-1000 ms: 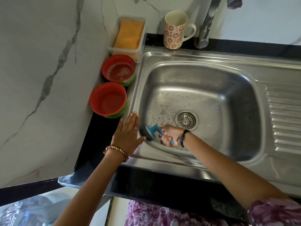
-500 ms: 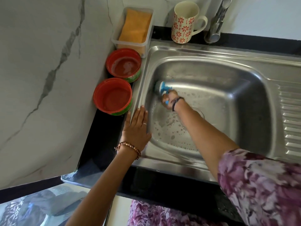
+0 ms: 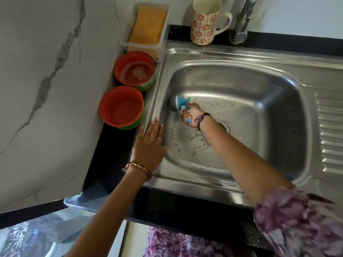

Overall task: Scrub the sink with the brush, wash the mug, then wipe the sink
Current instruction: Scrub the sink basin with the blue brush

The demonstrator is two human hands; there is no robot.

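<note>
Sponge [image 3: 148,25] in clear tub [image 3: 124,38]

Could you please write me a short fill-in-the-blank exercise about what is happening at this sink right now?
1. The right hand grips the blue brush and presses its head against the ____ wall of the sink.
2. The left hand rests flat on the sink's ____.
3. The floral mug stands upright beside the ____.
4. The orange sponge lies in a clear ____.

Missing words: left; rim; tap; tray
</note>
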